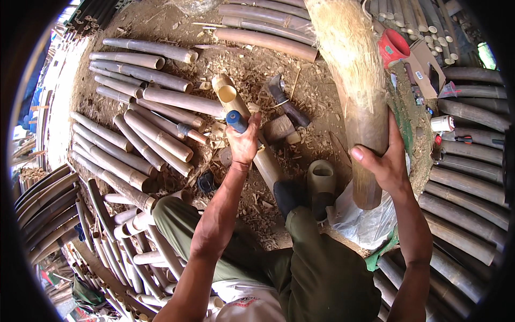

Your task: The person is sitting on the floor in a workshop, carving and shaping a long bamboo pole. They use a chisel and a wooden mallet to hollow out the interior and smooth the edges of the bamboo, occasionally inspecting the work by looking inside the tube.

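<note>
Head | L grip [244,144] shut, blue handle [236,121] | R grip [382,161] round bamboo [365,129]

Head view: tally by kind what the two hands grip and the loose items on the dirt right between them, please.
Frayed bamboo culm, gripped by the right hand: 1
Blue-handled tool, gripped by the left hand: 1
Open-ended bamboo section under the left hand: 1
Dark-handled chopping blade: 1
Olive clog: 1
Total: 5

Blue-handled tool [236,121] upright, frayed bamboo culm [365,123] upright
</note>
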Demonstrator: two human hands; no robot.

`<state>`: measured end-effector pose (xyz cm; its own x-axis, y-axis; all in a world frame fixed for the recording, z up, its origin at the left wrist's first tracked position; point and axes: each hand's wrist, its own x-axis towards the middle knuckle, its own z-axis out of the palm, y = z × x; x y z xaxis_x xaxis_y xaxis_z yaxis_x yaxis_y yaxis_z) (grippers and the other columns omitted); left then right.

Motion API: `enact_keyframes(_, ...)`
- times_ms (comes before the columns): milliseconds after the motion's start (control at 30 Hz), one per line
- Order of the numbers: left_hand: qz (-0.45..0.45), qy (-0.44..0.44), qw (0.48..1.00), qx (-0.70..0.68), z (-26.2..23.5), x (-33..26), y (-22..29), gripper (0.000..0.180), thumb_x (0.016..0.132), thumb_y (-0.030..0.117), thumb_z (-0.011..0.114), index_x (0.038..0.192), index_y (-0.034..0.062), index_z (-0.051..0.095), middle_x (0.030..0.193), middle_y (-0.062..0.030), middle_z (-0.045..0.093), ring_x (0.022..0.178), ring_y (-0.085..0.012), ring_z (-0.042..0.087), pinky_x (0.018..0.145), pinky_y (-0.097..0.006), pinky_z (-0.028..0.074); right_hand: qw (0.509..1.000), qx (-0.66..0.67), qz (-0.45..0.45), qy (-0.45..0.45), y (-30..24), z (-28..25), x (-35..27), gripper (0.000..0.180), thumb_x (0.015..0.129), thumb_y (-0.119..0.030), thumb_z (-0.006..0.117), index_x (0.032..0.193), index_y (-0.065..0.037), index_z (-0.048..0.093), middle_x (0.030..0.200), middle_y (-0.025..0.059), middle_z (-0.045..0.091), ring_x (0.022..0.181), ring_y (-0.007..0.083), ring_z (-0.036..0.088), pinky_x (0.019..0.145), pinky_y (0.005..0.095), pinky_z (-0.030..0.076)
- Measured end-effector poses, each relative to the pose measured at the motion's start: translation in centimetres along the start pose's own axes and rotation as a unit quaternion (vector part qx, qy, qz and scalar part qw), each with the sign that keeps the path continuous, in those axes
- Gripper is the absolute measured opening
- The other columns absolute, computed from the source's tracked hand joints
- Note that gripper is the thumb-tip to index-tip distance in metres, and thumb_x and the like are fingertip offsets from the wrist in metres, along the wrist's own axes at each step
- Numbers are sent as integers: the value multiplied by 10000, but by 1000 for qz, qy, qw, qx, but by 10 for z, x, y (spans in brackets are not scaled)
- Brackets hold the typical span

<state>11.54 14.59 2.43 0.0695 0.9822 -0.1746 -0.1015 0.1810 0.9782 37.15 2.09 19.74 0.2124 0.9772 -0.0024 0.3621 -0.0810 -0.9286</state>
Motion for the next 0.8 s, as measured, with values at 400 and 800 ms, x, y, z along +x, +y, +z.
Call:
enact_keyframes(400, 271, -36, 933, 235, -28, -25, -107, 407, 893, 196, 626, 1253, 23, 548, 1241, -158, 596, 1113, -248, 574, 1003, -392, 430, 865, -386, -67, -313, -47, 38, 41, 1006, 683, -240, 813, 1527, -229, 265, 1177, 204, 568, 957, 360, 651, 854, 422, 552)
enact_keyframes(800, 73, -50, 995, 36, -45, -7, 88, 143, 831, 152, 669, 754, 92, 565, 622, 7, 542, 530, -89, 504, 464, -249, 425, 967, -206, 115, 98, 208, 24, 35, 960, 741, -294, 808, 1480, -26, 256, 1390, 252, 459, 1239, 378, 507, 1036, 436, 406)
